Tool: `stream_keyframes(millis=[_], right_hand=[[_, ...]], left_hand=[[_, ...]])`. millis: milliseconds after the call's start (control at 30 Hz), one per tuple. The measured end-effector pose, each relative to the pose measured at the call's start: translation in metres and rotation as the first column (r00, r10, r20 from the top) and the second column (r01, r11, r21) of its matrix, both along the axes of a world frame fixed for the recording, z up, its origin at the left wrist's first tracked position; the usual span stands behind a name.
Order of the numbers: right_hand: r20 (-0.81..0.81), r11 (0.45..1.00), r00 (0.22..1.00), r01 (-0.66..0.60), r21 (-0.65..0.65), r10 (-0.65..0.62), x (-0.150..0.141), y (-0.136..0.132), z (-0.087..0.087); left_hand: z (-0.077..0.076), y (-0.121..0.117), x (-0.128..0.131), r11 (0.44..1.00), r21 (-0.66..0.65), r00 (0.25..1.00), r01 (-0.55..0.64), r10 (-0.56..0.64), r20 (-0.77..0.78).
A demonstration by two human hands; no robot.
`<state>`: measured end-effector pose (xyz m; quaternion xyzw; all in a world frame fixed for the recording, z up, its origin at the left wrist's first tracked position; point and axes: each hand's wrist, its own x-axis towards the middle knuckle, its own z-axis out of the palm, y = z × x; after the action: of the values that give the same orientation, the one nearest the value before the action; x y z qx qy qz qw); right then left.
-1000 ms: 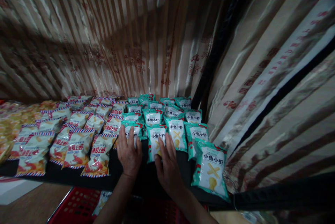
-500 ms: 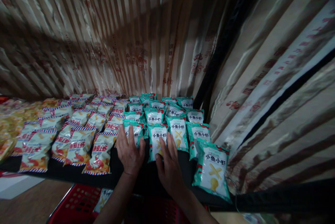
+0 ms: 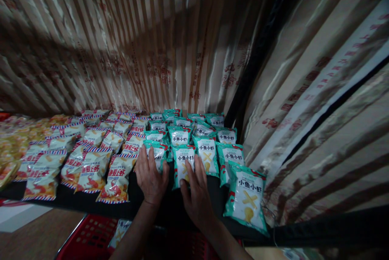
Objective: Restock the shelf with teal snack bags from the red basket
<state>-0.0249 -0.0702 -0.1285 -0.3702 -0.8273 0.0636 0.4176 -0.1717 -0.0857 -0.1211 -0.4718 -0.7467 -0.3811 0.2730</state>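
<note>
Fingers of my left hand [image 3: 152, 178] and right hand [image 3: 197, 196] stand loosely spread, gripping nothing visible, over two teal 小鱼小虾 snack bags [image 3: 180, 165]. I would press gently, evenly. Counting: one black shelf [image 3: 172, 208], one red basket [image 3: 75, 248] below, roughly fifteen teal bags shelved, overlapping, one visible in the basket.

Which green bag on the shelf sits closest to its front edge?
The far-right green bag: its bottom lies by the front edge of the shelf, while the other green bags there sit farther back.
</note>
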Motion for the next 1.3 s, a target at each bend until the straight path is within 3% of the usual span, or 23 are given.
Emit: stream_keyframes(millis=[1300], right_hand=[[0.034,0.999,0.999,0.035,0.003,-0.035,0.01,-0.008,0.006]], left_hand=[[0.009,-0.016,0.001,0.994,-0.002,0.993,0.108,-0.108,-0.038]])
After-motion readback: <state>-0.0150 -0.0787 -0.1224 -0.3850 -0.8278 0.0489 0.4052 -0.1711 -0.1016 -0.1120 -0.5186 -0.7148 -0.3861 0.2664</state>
